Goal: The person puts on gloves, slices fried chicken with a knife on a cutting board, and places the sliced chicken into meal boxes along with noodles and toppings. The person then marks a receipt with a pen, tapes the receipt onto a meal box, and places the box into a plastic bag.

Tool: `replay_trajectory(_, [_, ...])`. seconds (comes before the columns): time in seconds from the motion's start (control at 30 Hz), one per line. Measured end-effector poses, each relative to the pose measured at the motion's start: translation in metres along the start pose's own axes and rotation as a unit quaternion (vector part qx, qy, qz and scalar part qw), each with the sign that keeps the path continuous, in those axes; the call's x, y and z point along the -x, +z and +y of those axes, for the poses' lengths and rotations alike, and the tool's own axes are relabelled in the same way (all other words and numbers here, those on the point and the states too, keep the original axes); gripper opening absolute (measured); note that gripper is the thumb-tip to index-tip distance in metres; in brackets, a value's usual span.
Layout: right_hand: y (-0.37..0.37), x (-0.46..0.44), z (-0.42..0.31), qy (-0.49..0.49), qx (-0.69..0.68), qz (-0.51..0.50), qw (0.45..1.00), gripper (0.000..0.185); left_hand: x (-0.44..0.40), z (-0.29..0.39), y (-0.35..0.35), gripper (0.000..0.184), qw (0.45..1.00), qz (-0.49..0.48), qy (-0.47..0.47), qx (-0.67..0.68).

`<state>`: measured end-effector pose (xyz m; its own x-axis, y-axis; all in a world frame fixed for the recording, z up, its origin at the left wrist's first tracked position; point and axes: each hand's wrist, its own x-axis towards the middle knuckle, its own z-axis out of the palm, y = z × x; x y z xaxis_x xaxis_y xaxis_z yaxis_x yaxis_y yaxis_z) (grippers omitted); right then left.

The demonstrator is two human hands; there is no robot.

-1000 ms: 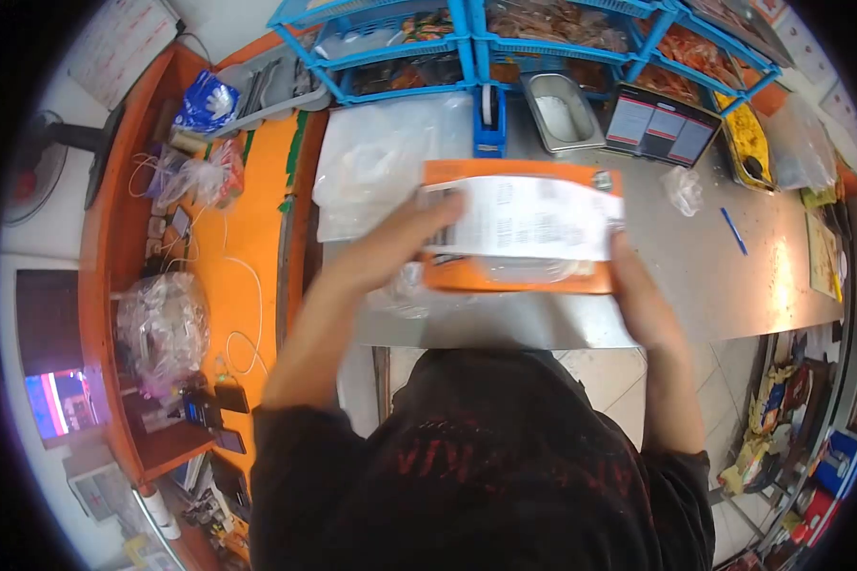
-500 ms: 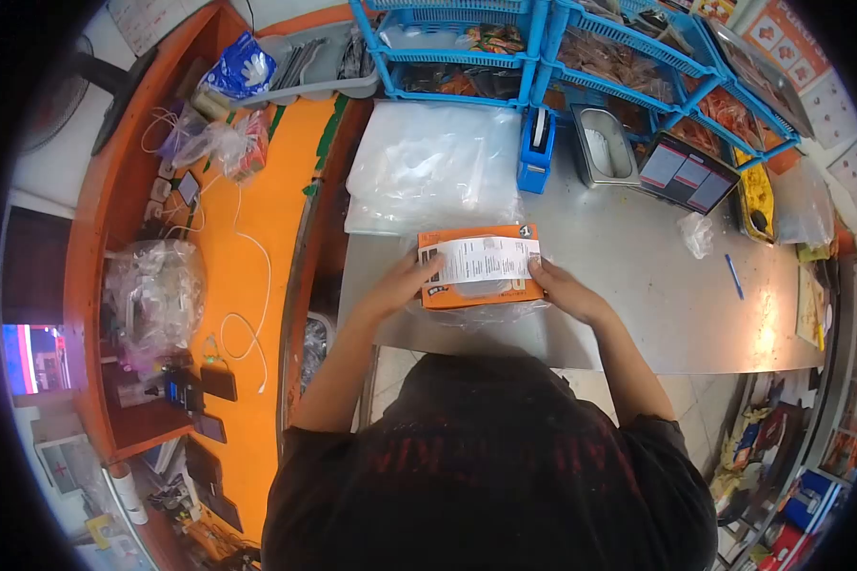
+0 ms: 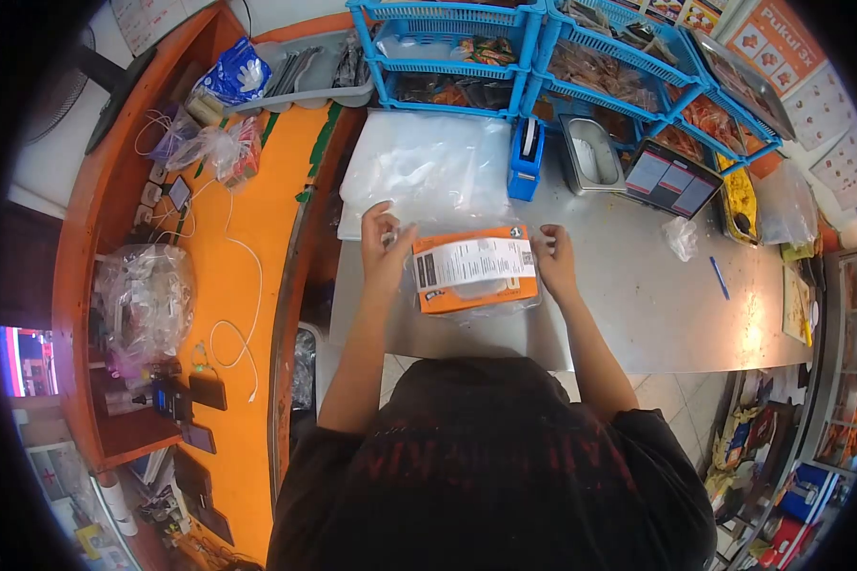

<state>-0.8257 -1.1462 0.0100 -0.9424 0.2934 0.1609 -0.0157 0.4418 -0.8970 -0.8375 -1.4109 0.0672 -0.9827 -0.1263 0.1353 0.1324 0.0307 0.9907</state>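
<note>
An orange cardboard box lies on the metal counter, with a printed white receipt across its top. Clear film of a plastic bag shows beneath the box and around its edges. To the left of the box is my left hand, raised, its fingers bent and the thumb apart from them near the box corner. My right hand is at the box's right side, fingers curled together at the bag's film. What the fingertips touch is partly hidden.
A stack of clear plastic bags lies behind the box, beside a blue tape dispenser. Farther right are a metal container, a tablet, crumpled plastic and a blue pen. Blue racks stand at the back.
Both hands have let go of the box's sides and moved outward. My left hand has risen toward the bag stack. The box now lies slightly tilted, and the view has shifted a little.
</note>
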Motion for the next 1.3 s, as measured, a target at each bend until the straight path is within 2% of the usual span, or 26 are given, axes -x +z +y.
replay_trajectory(0.07, [0.016,0.011,0.028,0.199,-0.046,-0.016,0.979,0.012,0.015,-0.009,0.001,0.019,0.979,0.086,-0.185,0.010])
replay_trajectory(0.1, [0.000,0.006,0.007,0.201,-0.005,-0.130,0.971,0.013,0.024,-0.005,-0.004,0.019,0.980,0.083,-0.183,0.007])
replay_trajectory(0.13, [-0.004,0.005,-0.002,0.199,-0.008,-0.126,0.972,0.013,0.031,0.000,-0.013,0.021,0.981,0.033,-0.192,0.019])
replay_trajectory(0.2, [-0.011,0.019,-0.017,0.083,-0.137,0.031,0.987,0.018,0.042,0.009,-0.018,0.023,0.979,-0.018,-0.203,0.029])
replay_trajectory(0.27, [-0.025,0.028,-0.029,0.046,-0.020,0.029,0.998,0.024,0.050,0.017,-0.019,0.018,0.988,0.020,-0.155,-0.006])
replay_trajectory(0.33, [-0.042,0.030,-0.024,0.297,0.027,-0.236,0.925,0.028,0.053,0.022,-0.042,0.015,0.969,-0.058,-0.233,-0.055])
replay_trajectory(0.37, [-0.046,0.030,-0.005,0.213,0.029,-0.190,0.958,0.032,0.049,0.026,-0.049,0.012,0.936,-0.136,-0.307,-0.103])
replay_trajectory(0.4, [-0.055,0.025,-0.025,0.215,0.029,-0.192,0.957,0.032,0.047,0.044,-0.047,0.012,0.936,-0.135,-0.309,-0.104])
replay_trajectory(0.47, [-0.082,0.009,-0.070,0.090,0.165,-0.149,0.971,0.030,0.038,0.090,-0.044,0.013,0.957,-0.025,-0.120,-0.264])
replay_trajectory(0.5, [-0.085,0.005,-0.080,-0.003,0.223,-0.068,0.972,0.028,0.031,0.101,-0.043,0.013,0.957,-0.024,-0.116,-0.264])
replay_trajectory(0.53, [-0.089,0.002,-0.090,-0.094,0.278,0.013,0.956,0.026,0.026,0.109,-0.044,0.016,0.926,0.023,0.034,-0.375])
replay_trajectory(0.57, [-0.097,-0.002,-0.102,-0.095,0.277,0.015,0.956,0.026,0.022,0.117,-0.045,0.019,0.860,0.070,0.181,-0.472])
replay_trajectory(0.6, [-0.108,-0.009,-0.116,-0.106,0.321,0.031,0.941,0.020,0.018,0.125,-0.050,0.019,0.860,0.071,0.184,-0.471])
replay_trajectory(0.63, [-0.118,-0.012,-0.129,-0.115,0.364,0.048,0.923,0.016,0.015,0.133,-0.057,0.020,0.944,-0.021,0.055,-0.326])
replay_trajectory(0.67, [-0.123,-0.013,-0.141,-0.116,0.364,0.050,0.923,0.016,0.013,0.143,-0.062,0.022,0.977,-0.114,-0.076,-0.164])
replay_trajectory(0.7, [-0.127,-0.013,-0.153,-0.019,0.175,-0.105,0.979,0.021,0.013,0.157,-0.063,0.022,0.958,-0.211,-0.159,-0.116])
replay_trajectory(0.73, [-0.131,-0.012,-0.165,0.080,-0.027,-0.253,0.964,0.026,0.016,0.159,-0.061,0.022,0.958,-0.212,-0.156,-0.117])
replay_trajectory(0.8, [-0.142,-0.011,-0.194,0.045,-0.219,-0.260,0.939,0.040,0.023,0.165,-0.049,0.023,0.943,-0.254,-0.080,0.198])
replay_trajectory(0.83, [-0.140,-0.005,-0.211,0.040,-0.218,-0.258,0.940,0.040,0.032,0.174,-0.038,0.023,0.943,-0.256,-0.075,0.198])
replay_trajectory(0.9, [-0.130,0.019,-0.242,-0.013,-0.388,-0.077,0.918,0.039,0.057,0.204,-0.020,0.027,0.956,-0.174,-0.017,0.236])
replay_trajectory(0.93, [-0.139,0.024,-0.246,-0.012,-0.388,-0.076,0.919,0.039,0.062,0.208,-0.025,0.027,0.956,-0.175,-0.018,0.237])
replay_trajectory(1.0, [-0.158,0.028,-0.250,-0.121,-0.137,-0.263,0.947,0.051,0.068,0.214,-0.035,0.026,0.986,-0.152,0.050,-0.048])
replay_trajectory(1.03, [-0.153,0.031,-0.252,-0.121,-0.136,-0.265,0.947,0.051,0.066,0.218,-0.032,0.026,0.986,-0.149,0.049,-0.047])
replay_trajectory(1.1, [-0.131,0.042,-0.265,-0.215,0.086,-0.302,0.925,0.047,0.062,0.223,-0.018,0.022,0.931,-0.187,0.095,-0.299])
replay_trajectory(1.27, [-0.053,0.044,-0.250,-0.283,0.043,-0.325,0.901,0.016,0.068,0.213,-0.001,0.026,0.874,-0.234,0.157,-0.396])
replay_trajectory(1.3, [-0.055,0.044,-0.251,-0.278,0.042,-0.325,0.903,0.016,0.071,0.209,-0.011,0.045,0.916,-0.212,0.176,-0.292])
